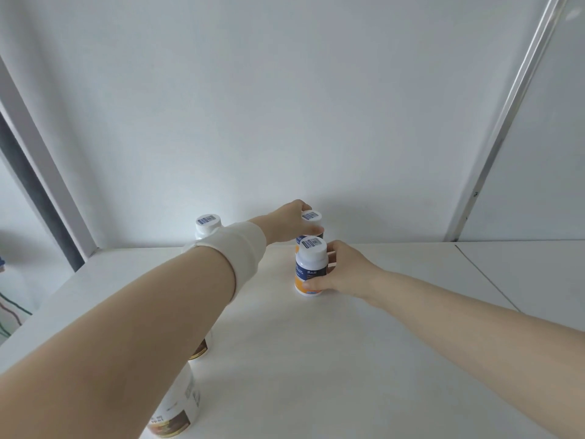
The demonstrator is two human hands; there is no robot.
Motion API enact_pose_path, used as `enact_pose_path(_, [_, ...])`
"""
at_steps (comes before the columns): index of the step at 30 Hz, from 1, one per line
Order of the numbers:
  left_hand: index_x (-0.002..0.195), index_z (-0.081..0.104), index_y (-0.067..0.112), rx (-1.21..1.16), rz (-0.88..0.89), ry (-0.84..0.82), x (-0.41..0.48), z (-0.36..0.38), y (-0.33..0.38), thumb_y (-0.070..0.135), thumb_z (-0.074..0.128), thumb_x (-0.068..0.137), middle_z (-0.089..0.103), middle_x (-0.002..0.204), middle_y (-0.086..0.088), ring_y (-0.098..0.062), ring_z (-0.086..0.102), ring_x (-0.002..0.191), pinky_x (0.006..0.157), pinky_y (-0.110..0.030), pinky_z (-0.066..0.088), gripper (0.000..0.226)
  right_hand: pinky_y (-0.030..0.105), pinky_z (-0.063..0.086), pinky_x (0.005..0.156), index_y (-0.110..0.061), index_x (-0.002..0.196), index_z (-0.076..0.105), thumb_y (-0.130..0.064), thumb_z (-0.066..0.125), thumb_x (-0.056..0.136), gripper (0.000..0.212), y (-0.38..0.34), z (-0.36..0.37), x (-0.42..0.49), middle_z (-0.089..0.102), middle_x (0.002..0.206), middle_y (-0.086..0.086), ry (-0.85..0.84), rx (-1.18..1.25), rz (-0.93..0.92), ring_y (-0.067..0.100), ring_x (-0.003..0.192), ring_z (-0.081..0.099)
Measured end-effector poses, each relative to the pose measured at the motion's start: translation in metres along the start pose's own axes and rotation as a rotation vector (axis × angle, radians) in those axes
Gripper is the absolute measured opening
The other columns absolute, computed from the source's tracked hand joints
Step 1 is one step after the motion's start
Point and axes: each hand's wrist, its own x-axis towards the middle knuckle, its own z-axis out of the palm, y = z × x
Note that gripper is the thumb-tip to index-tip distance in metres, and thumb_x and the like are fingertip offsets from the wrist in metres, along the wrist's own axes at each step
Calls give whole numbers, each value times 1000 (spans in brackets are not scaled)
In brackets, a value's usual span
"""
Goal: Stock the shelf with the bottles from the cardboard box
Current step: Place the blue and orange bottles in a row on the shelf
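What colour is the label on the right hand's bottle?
Label is navy above, orange below; head view.

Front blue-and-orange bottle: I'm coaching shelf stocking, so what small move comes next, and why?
Probably let go: the right hand grips the front blue-and-orange bottle, already standing upright on the shelf right before the rear bottle that the left hand holds.

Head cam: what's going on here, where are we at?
A person is setting bottles on a white shelf. The left hand grips the rear bottle by the wall. The right hand grips the front bottle, which stands upright just before it. Another white-capped bottle stands at back left. Two brown-labelled bottles sit near the front, partly hidden by the left forearm. The cardboard box is out of view.
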Motion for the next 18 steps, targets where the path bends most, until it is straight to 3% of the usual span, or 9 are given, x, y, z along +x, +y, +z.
enact_pose_path(3, [144,28,14,42,-5,14,-7,-8,6,38,60,88,43,142,-4,-23,44,128,104,-32,33,68,28,41,98,-15,142,29,-26,78,73,85,-4,-14,-12,43,138,2,4,-110,11,19,123,46])
enact_pose_path(7, [141,32,12,206,56,113,-37,-32,22,38,56,91,44,141,-5,-22,43,129,102,-31,33,62,29,36,102,-14,145,22,-32,75,76,89,-15,-37,-37,31,148,5,73,-289,-21,21,133,37])
enact_pose_path(13, [143,30,15,942,138,266,-127,-53,46,36,47,95,42,139,-8,-27,43,127,102,-38,37,54,34,37,102,-10,144,22,-38,61,86,76,-41,-46,-102,29,145,12,178,-661,-156,27,131,38])
enact_pose_path(18, [137,37,12,1226,100,396,-219,-43,56,34,45,95,48,131,-8,-26,47,120,95,-34,38,48,38,35,99,-10,139,31,-28,49,93,52,-51,-30,-164,36,138,12,324,-876,-336,29,127,39])
